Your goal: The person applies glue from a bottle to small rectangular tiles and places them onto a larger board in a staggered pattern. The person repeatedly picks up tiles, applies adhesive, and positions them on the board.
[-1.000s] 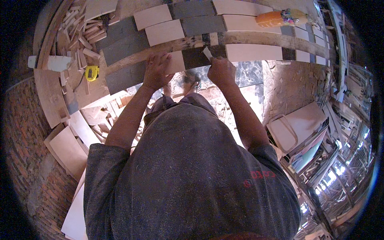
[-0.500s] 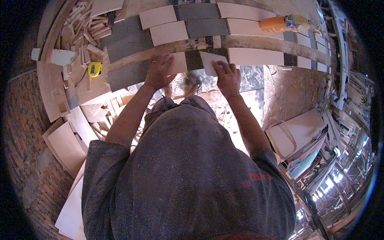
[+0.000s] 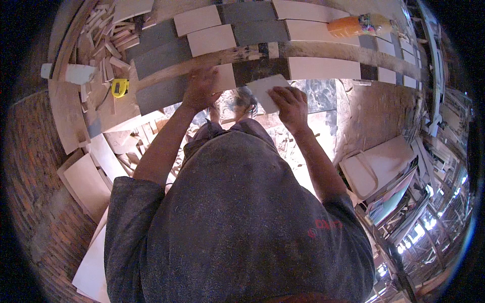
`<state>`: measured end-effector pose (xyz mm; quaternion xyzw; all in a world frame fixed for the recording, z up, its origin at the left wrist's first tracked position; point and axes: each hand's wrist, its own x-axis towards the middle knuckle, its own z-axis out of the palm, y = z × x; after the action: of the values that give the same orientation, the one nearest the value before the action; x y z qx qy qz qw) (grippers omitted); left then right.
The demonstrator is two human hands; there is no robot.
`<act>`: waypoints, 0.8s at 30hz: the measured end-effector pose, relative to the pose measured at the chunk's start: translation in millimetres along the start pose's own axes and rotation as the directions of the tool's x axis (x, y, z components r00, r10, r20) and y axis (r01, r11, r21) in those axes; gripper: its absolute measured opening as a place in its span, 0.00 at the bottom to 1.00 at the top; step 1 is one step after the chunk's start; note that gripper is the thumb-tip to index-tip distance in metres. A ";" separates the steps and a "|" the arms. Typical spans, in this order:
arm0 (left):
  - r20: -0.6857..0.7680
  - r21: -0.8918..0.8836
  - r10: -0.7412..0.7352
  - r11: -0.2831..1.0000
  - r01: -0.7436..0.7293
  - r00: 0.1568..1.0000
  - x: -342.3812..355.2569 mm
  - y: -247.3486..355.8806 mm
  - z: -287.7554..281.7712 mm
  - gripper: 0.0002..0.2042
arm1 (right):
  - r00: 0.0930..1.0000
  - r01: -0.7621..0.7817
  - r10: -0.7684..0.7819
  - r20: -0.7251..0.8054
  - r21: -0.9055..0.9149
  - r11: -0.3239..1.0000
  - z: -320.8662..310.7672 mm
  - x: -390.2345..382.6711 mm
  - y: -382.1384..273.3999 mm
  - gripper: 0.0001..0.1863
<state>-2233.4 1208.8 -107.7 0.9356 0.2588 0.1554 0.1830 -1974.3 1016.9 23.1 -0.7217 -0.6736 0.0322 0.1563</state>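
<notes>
My left hand point(image 3: 200, 90) is on the near strip at a pale panel point(image 3: 226, 74), its fingers blurred. My right hand point(image 3: 291, 105) grips a thin pale rectangular sheet point(image 3: 263, 89), thumb and fingers at its right side, just below a dark section point(image 3: 261, 67) of the same strip. Farther away, rows of alternating pale panels point(image 3: 210, 40) and grey panels point(image 3: 258, 32) run across the wooden bench point(image 3: 222, 53). Another long pale panel point(image 3: 323, 67) lies right of the dark section.
A yellow tape measure point(image 3: 119, 88) and scattered wood offcuts point(image 3: 112, 43) are at left. An orange plastic bottle point(image 3: 348, 26) lies on the far panels. Stacked boards point(image 3: 379, 159) are at right, more boards point(image 3: 86, 187) at lower left beside a brick wall point(image 3: 28, 187).
The pale sheet in my right hand has turned from a narrow angled view to flat and moved down, uncovering more of the dark section. My left hand stays at about the same spot.
</notes>
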 end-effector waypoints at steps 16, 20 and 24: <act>-0.023 0.055 0.022 0.998 -0.021 0.999 6.6 8.7 -18.1 0.36 | 0.997 0.007 0.006 0.076 -0.168 0.986 15.6 31.5 0.6 0.25; -0.067 0.015 0.034 0.999 -0.034 0.997 9.7 10.3 -23.9 0.35 | 0.991 -0.047 0.066 0.116 -0.163 0.986 21.8 37.5 -0.9 0.21; -0.065 0.004 0.030 1.000 -0.029 0.997 5.4 5.7 -15.5 0.35 | 0.956 -0.095 0.139 0.258 -0.176 0.980 8.6 45.5 -6.8 0.17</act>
<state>-2232.5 1211.2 -90.5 0.9341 0.2510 0.1882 0.1706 -1979.0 1063.5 24.2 -0.7595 -0.6451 0.0840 0.0021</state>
